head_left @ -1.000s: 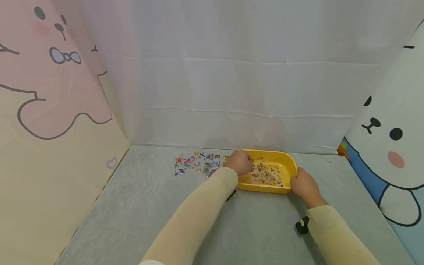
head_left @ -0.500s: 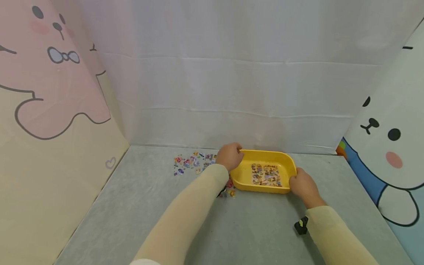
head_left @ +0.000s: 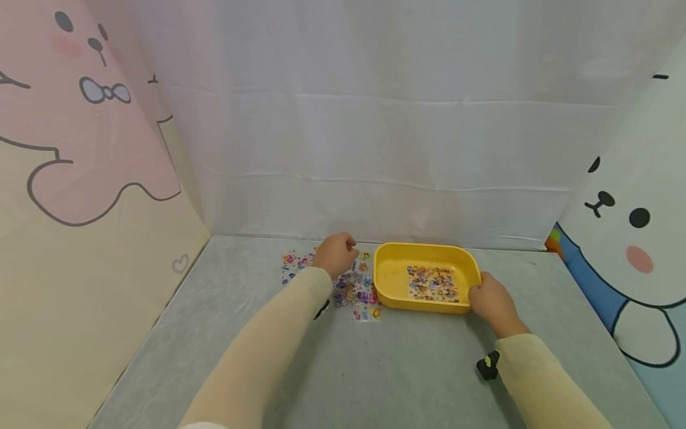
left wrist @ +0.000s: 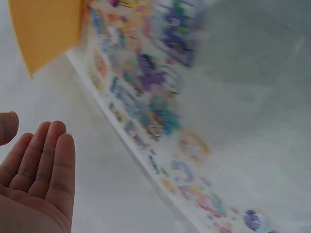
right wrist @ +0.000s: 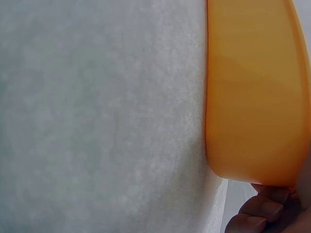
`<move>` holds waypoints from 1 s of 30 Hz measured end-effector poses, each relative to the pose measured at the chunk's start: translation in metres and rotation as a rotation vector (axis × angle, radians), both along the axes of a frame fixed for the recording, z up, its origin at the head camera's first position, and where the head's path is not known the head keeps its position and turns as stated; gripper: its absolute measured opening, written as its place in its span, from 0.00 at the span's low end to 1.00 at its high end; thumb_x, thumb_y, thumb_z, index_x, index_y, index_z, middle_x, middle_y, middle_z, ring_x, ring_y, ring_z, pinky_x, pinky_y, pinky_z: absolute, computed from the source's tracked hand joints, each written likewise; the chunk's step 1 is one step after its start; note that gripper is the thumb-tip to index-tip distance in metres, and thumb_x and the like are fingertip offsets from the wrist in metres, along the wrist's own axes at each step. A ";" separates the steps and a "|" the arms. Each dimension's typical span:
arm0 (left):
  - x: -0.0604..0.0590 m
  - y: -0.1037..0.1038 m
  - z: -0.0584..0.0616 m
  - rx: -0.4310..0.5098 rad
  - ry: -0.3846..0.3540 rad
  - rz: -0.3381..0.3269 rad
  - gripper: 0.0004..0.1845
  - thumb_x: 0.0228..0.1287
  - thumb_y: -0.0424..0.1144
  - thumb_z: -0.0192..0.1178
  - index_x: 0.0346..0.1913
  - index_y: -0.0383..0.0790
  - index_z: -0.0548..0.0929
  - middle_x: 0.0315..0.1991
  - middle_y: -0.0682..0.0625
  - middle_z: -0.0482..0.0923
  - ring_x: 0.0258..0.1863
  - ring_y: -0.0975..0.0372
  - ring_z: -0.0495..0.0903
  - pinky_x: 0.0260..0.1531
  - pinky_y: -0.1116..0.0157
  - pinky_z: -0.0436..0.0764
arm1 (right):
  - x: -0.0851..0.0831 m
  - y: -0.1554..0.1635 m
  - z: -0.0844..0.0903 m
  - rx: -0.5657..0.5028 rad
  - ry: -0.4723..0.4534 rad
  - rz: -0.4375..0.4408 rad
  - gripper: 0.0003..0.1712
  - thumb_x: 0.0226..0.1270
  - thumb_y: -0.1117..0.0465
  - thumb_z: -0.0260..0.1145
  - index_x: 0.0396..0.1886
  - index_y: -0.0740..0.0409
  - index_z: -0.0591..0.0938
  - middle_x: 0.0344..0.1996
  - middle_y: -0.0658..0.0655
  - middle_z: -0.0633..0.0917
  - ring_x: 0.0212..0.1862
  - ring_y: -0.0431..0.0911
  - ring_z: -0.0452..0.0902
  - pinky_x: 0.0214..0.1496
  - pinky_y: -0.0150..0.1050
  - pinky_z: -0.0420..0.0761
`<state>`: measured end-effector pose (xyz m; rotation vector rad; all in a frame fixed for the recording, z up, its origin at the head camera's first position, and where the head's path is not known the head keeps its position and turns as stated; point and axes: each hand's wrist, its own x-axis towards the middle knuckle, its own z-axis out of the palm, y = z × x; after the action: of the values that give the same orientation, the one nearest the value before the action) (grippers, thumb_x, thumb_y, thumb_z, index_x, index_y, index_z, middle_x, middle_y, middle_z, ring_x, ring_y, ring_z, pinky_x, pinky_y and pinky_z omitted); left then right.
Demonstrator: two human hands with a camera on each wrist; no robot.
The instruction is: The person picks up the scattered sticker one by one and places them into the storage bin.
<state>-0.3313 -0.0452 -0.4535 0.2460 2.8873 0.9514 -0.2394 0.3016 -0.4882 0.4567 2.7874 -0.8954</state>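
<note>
On the grey felt-like tabletop [head_left: 407, 369], we find our left hand [head_left: 334, 254] over the glossy sticker sheets [head_left: 343, 280], fingers [left wrist: 46, 155] straight and together (holding nothing). Their long axis runs left to right. Rightward, our right hand [head_left: 492, 301] grips the smooth yellow plastic tray [head_left: 386, 286], fingers curled under its rim.
</note>
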 end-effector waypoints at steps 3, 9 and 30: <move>0.001 -0.011 -0.008 -0.036 0.004 -0.006 0.16 0.76 0.45 0.62 0.58 0.41 0.84 0.46 0.50 0.83 0.41 0.58 0.81 0.44 0.56 0.83 | 0.000 0.000 0.000 -0.001 -0.003 0.001 0.34 0.74 0.64 0.39 0.74 0.81 0.56 0.64 0.79 0.69 0.54 0.63 0.71 0.59 0.62 0.71; 0.006 -0.022 -0.023 -0.221 0.056 -0.099 0.20 0.71 0.46 0.68 0.60 0.42 0.84 0.51 0.49 0.84 0.48 0.56 0.83 0.49 0.54 0.83 | -0.001 0.000 0.000 -0.003 -0.015 -0.001 0.34 0.75 0.64 0.39 0.74 0.82 0.55 0.65 0.80 0.69 0.54 0.63 0.71 0.60 0.63 0.72; 0.019 -0.035 -0.050 -0.534 0.129 -0.256 0.25 0.54 0.54 0.80 0.43 0.41 0.83 0.38 0.50 0.78 0.41 0.56 0.79 0.47 0.55 0.80 | -0.001 -0.001 0.001 -0.017 -0.034 -0.033 0.33 0.76 0.64 0.41 0.74 0.81 0.55 0.63 0.78 0.70 0.52 0.62 0.71 0.57 0.61 0.73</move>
<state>-0.3119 -0.0802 -0.5040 0.6227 2.9871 0.1151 -0.2406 0.3005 -0.4873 0.5118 2.7470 -0.9088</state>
